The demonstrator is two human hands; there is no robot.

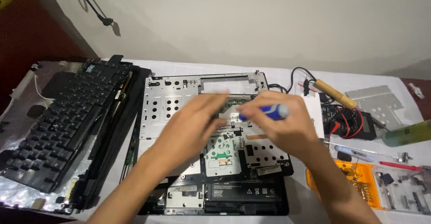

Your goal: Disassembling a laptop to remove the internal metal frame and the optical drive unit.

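White cloth covers the bench, a detached keyboard (63,125) at left. Over the opened laptop chassis (179,103), lying under both hands, the left hand (197,123) spreads loosely, holding nothing, beside the right hand (280,125) gripping a blue-handled screwdriver (265,112). A slipped tip could gouge exposed circuitry.

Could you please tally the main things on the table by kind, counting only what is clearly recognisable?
Opened laptop chassis: 1
Detached keyboard: 1
Blue-handled screwdriver, in the right hand, with the left hand resting on the chassis: 1
Soldering iron: 1
Multimeter: 1
Orange parts tray: 1
Loose metal plate: 1
Total: 7
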